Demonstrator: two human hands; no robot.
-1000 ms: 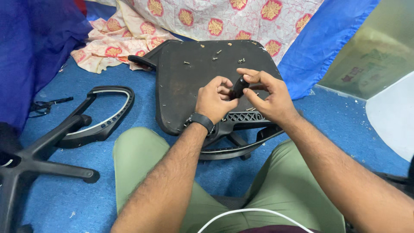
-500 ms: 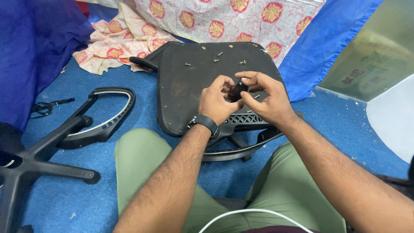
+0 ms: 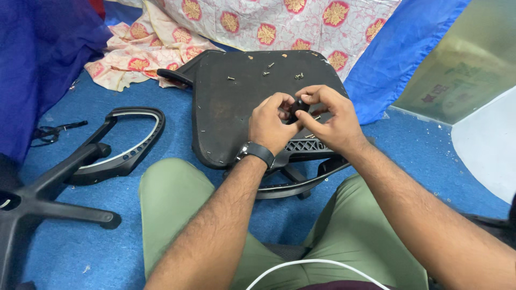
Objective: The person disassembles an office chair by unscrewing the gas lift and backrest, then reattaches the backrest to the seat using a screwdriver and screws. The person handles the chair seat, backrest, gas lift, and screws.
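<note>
Both my hands meet over an upturned black chair seat (image 3: 236, 113). My left hand (image 3: 273, 124), with a black watch on the wrist, and my right hand (image 3: 329, 118) pinch a small black knob-like part (image 3: 299, 106) between their fingertips. Several small screws (image 3: 267, 71) lie loose on the seat's far half. Most of the black part is hidden by my fingers.
A detached black armrest (image 3: 126, 140) lies on the blue carpet to the left, beside a black star-shaped chair base (image 3: 40, 196). A second armrest (image 3: 301, 180) sits under the seat. Floral cloth (image 3: 145, 48) and blue fabric lie behind. My green-trousered knees fill the foreground.
My hands have closed in around the small black part, and it now sits more upright between my fingertips. The seat and armrests have not moved.
</note>
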